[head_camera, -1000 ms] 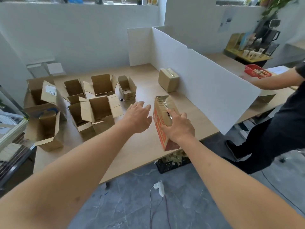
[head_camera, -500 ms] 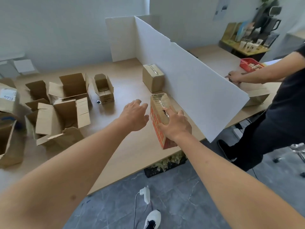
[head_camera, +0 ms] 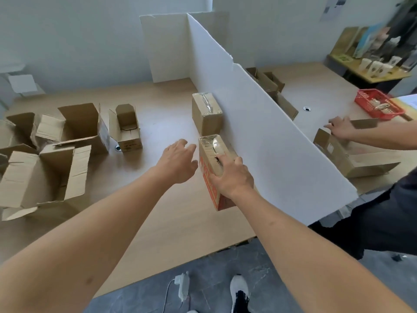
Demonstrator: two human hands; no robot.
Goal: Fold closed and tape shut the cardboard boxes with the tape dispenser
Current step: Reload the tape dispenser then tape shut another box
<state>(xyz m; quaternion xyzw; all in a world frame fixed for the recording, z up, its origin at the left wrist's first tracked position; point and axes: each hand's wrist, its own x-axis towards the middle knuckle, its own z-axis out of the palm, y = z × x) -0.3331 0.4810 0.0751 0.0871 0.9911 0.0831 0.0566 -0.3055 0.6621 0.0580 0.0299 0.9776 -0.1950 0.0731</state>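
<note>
My right hand point(head_camera: 232, 175) grips a taped cardboard box with red print point(head_camera: 212, 154), its fingers curled over the top, beside the white divider. Just left of that box my left hand point(head_camera: 178, 161) hovers with relaxed fingers and holds nothing. A second taped box point(head_camera: 206, 114) stands right behind the red-printed one against the divider. Several untaped boxes with raised flaps sit on the left of the wooden table point(head_camera: 158, 213): a small one point(head_camera: 126, 127), a taller one point(head_camera: 83, 129) and a big one point(head_camera: 42, 179). No tape dispenser shows.
A white foam-board divider point(head_camera: 259, 123) runs diagonally across the table. Beyond it another person's hand point(head_camera: 340, 129) rests on an open box point(head_camera: 352, 154), near a red basket point(head_camera: 379, 105). The table's near edge, a plug and my shoe point(head_camera: 240, 292) lie below.
My right hand has carried the red-printed box forward, so it now sits just behind the other taped box. My view has shifted right and closer. My left hand stays beside it.
</note>
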